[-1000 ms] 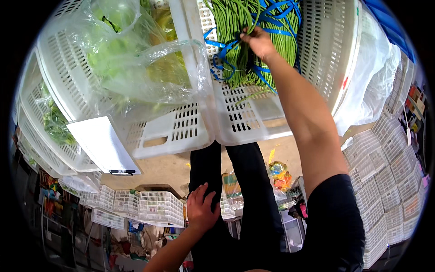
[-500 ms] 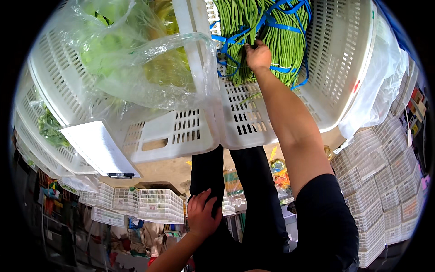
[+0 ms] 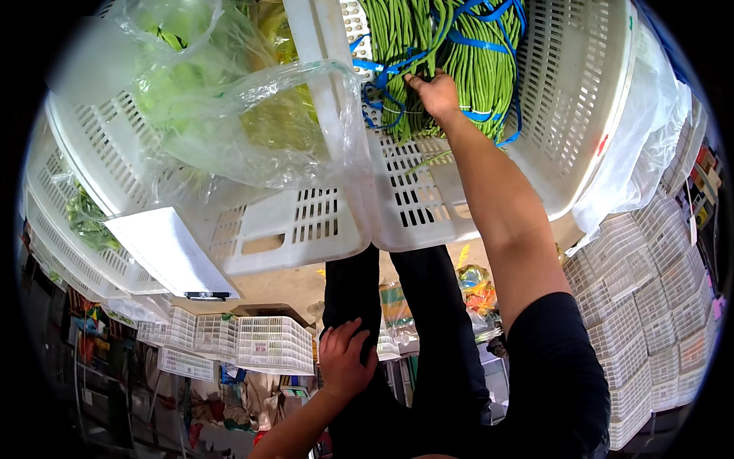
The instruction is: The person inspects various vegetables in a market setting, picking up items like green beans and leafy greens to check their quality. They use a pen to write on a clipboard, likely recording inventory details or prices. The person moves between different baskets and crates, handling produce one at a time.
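My right hand (image 3: 434, 93) reaches up into a white slatted crate (image 3: 589, 115) and rests on bundles of long green beans (image 3: 474, 61) tied with blue bands (image 3: 397, 65). Its fingers curl onto the beans; whether they grip a bundle I cannot tell. My left hand (image 3: 344, 359) lies flat on my left thigh, fingers spread, holding nothing. My legs in black trousers (image 3: 428, 321) stand below the crates.
A second white crate (image 3: 267, 229) on the left holds leafy greens in clear plastic bags (image 3: 229, 115). A white sheet (image 3: 168, 252) hangs at its corner. More greens crates lie far left. Stacks of empty white crates (image 3: 650, 291) rise at right; small crates (image 3: 252, 344) sit below.
The view has drifted so the crates sit lower and closer. My right hand stays on the bean bundles. My left hand remains on my thigh.
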Available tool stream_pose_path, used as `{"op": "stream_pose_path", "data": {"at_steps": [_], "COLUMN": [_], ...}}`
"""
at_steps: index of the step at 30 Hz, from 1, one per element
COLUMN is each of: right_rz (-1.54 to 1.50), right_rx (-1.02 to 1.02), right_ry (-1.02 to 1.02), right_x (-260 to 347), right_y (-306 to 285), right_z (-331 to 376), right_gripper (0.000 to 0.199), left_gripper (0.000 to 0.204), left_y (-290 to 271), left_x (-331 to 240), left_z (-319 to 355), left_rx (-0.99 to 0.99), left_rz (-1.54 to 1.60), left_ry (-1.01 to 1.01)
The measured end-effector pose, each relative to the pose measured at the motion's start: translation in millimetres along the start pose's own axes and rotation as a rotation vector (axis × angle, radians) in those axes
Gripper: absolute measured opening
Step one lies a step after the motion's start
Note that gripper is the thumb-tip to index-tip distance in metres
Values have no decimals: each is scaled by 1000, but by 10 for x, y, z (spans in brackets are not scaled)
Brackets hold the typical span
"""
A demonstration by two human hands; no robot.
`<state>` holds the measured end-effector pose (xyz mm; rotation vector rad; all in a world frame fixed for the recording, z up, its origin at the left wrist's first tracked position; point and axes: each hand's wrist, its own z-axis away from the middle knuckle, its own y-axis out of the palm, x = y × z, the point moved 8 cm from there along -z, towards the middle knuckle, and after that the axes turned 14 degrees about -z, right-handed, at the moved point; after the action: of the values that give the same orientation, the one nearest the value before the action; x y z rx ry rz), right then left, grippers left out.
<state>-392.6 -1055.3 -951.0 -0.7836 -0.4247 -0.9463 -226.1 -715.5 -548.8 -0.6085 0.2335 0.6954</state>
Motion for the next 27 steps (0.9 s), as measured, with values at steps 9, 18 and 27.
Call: {"op": "stream_pose_path", "data": {"at_steps": [9, 18, 27], "right_rz": [295, 223, -42], "right_rx": [17, -282, -363], "right_ry": [-7, -59, 43], "right_x": [53, 515, 647], "right_y": [-45, -92, 67], "right_z": [115, 526, 330], "right_gripper": [50, 47, 24], "left_gripper": [37, 37, 37], "left_y": [-5, 2, 8], "left_x": [-26, -21, -41], "left_z": [-18, -41, 7], "left_rx": [11, 22, -14], "left_rz": [2, -9, -8], "left_ry": [-1, -13, 17]}}
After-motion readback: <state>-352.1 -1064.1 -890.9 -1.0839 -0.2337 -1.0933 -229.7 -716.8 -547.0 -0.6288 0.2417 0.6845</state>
